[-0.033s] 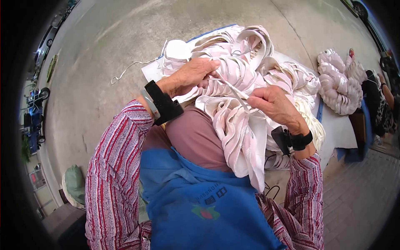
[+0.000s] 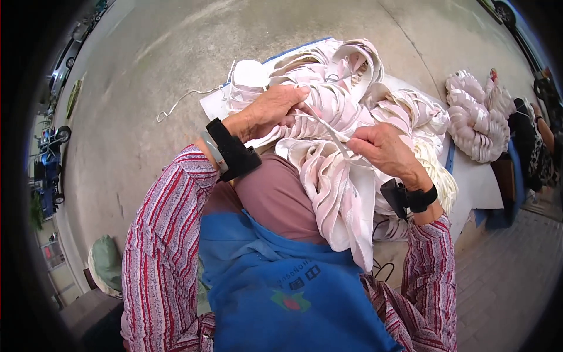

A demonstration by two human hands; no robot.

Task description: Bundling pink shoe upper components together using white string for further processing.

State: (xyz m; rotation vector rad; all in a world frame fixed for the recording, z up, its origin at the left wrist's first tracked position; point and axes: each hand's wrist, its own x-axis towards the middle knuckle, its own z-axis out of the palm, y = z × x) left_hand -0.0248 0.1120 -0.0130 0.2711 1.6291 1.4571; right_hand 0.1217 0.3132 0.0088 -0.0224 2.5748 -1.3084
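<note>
Between my two hands stretches a thin white fabric piece (image 2: 324, 125), seen nearly edge-on. My left hand (image 2: 271, 108) pinches its upper left end, with the thumb on top and the other fingers partly hidden beneath. At its lower right end, my right hand (image 2: 382, 146) is closed with the fingers curled in. Under both hands spreads a heap of curved white and pink fabric pieces (image 2: 352, 97), overlapping in long rows. One bunch of these pieces (image 2: 334, 193) hangs over my knee, narrowing to a tip near the blue apron (image 2: 281, 264).
A white cord (image 2: 187, 98) trails from the heap onto the concrete floor. Pale yellow strings (image 2: 437, 176) lie beside my right wrist. Farther right stands another bundle of pieces (image 2: 478, 117), near a person in dark clothing (image 2: 531, 141). A green bag (image 2: 105, 264) sits at the lower left.
</note>
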